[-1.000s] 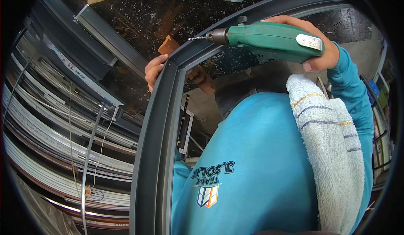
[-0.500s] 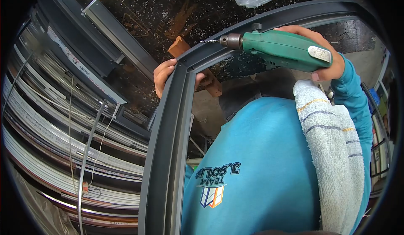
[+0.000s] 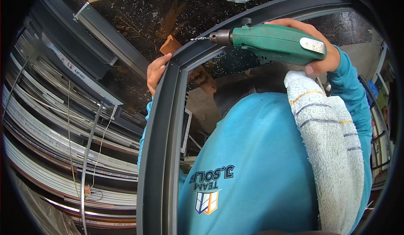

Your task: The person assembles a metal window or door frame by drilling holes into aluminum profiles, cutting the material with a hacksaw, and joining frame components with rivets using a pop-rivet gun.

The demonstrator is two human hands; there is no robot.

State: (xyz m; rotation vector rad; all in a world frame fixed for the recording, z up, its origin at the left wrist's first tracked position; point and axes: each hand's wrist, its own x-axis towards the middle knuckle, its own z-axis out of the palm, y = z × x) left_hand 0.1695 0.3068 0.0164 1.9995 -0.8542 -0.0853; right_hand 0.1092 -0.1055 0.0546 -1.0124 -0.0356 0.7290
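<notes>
1. Firstly, the dark frame (image 3: 158,130) is the largest thing, and it covers part of the left arm.
2. A pale striped towel (image 3: 326,155) hangs along the blue shirt (image 3: 261,151), below the drill.
3. The green drill (image 3: 269,40) is over the frame's far bar, its bit (image 3: 199,39) pointing left, near the corner.
4. The right hand (image 3: 328,54) is closed around the drill's rear; the left hand (image 3: 155,73) curls at the frame's corner.
5. An orange-brown block (image 3: 170,45) passes under this corner.
</notes>
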